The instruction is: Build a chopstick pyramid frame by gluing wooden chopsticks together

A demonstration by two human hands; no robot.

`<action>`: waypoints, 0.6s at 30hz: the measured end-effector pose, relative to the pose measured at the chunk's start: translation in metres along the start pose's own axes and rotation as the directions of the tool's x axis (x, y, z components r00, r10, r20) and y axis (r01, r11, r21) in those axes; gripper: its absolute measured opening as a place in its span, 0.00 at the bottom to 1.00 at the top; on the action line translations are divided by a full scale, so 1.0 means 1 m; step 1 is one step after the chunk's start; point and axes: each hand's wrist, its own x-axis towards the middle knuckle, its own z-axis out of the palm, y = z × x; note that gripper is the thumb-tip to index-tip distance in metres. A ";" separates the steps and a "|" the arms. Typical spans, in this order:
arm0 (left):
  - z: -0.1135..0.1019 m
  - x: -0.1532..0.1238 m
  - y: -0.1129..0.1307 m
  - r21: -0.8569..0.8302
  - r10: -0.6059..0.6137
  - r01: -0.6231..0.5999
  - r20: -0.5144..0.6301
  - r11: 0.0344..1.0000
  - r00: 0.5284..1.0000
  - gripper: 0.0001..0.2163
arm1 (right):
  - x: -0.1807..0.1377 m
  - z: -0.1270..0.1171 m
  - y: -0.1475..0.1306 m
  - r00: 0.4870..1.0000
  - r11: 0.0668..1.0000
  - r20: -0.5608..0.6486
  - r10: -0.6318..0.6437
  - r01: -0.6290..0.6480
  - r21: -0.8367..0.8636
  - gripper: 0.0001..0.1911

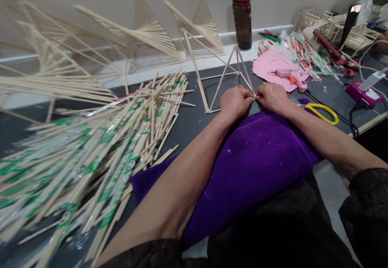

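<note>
Both hands meet at the near corner of the stick frame [226,72], standing on the bench [194,118] just beyond the purple cloth [254,163]. Left hand [235,101] and right hand [272,96] pinch that joint together, fingertips touching.

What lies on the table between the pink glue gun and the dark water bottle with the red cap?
In the head view, a pink sheet lies between the glue gun and the water bottle; the gun rests on it. Small pale scraps sit near the bottle's base.

Craft workshop: chopstick piles [91,150], glue gun [291,76], stick models [145,37].
</note>
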 end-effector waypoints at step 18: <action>0.005 0.002 -0.004 -0.021 0.018 -0.020 -0.053 1.000 0.998 0.10 | -0.006 -0.005 -0.003 0.999 0.998 -0.005 -0.044 0.044 -0.034 0.18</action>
